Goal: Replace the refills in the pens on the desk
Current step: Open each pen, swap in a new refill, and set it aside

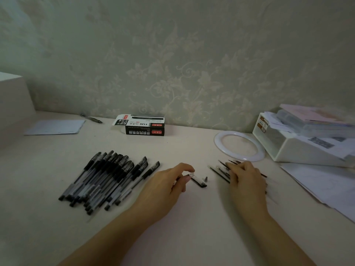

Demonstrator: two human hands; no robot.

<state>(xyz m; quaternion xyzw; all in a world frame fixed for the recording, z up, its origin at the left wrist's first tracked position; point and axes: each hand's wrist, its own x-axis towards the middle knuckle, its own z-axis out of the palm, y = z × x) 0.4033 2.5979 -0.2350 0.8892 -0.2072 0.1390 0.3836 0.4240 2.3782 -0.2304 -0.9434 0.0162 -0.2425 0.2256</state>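
At the far left a white block [13, 100] stands against the wall, and just right of it a sheet of paper [55, 127] lies flat near the back edge of the desk [172, 237], with a lone pen [91, 118] beyond its far corner. Nearer me, the heap of capped black pens [107, 179] fans out in a slanted pile, its right edge close to my left hand [165, 187]. Behind, against the wall, the opened pen box [143, 125] sits well apart from everything. My left hand curls its fingers and thumb around a clear pen barrel [197, 180], pinching it near the end while its dark tip rests on the desk; a small black tip piece [206, 179] stands just beside it. A bare strip of desk separates that from the loose refills [221, 171], which lie in rough parallel, slanting away to the left. My right hand [245, 179] lies over them with fingers fairly straight and together, touching the refills; it is blurred, so I cannot tell whether it grips one. Behind it lies a white ring [217, 143], then a white tray [299, 152] stacked with papers, and loose sheets [317, 181] run off the right edge. The near desk between my forearms is bare surface.
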